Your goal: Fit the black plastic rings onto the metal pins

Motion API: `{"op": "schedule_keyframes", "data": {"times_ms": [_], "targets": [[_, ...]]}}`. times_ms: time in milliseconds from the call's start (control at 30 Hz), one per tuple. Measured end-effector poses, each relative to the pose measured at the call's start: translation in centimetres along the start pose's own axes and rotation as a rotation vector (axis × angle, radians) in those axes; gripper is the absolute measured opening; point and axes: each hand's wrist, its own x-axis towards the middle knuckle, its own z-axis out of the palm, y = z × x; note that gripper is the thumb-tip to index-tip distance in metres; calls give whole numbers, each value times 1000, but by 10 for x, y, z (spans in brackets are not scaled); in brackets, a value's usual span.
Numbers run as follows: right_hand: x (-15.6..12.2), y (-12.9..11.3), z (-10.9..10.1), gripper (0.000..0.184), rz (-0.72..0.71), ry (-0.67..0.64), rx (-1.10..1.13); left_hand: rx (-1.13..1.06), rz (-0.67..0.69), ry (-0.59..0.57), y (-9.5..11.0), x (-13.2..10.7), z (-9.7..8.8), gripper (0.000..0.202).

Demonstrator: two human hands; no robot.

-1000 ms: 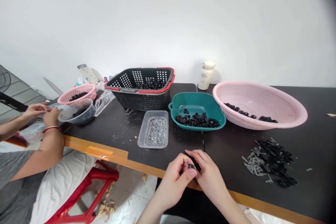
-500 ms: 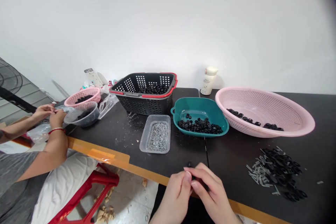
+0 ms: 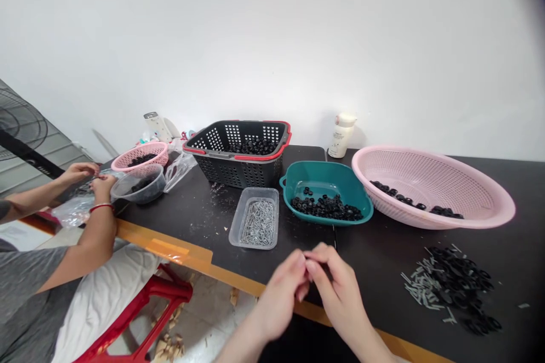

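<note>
Seen low at six o'clock, two bare hands, the left hand (image 3: 279, 298) and the right hand (image 3: 338, 289), both slim and long-fingered, with short, unpolished nails. Behind them, slender forearms, the left forearm (image 3: 240, 341) running off toward seven o'clock and the right forearm (image 3: 370, 345) toward five, left uncovered all the way to the frame's bottom edge.

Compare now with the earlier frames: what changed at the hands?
Left hand and right hand rose, fingertips meeting; the small black ring they held is now hidden. The view drifted slightly. Teal tray, nail tub and pink colander stayed put.
</note>
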Motion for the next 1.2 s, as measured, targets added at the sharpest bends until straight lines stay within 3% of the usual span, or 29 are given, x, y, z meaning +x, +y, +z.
{"op": "schedule_keyframes", "data": {"times_ms": [67, 133, 233, 433, 567, 700, 867, 1200], "targets": [[32, -21, 2, 19, 21, 14, 96, -38, 67, -60, 40, 17, -2, 41], [62, -41, 4, 16, -40, 37, 57, -53, 129, -74, 74, 32, -5, 35], [86, -57, 4, 14, -82, 33, -1, 3, 172, -59, 95, 42, -11, 30], [59, -38, -3, 16, 100, -208, 120, 326, 91, -138, 62, 24, -24, 33], [41, -31, -6, 17, 206, -310, 7, 457, 2, -192, 53, 11, -25, 36], [37, -33, -2, 24, 184, -274, -222, 679, 41, -190, 57, 5, -21, 29], [34, -34, 7, 24, 218, -238, -180, 915, 192, -5, 48, 5, -18, 21], [16, -23, 14, 28, 262, -213, -118, 789, 159, -14, 35, -1, -22, 21]]}}
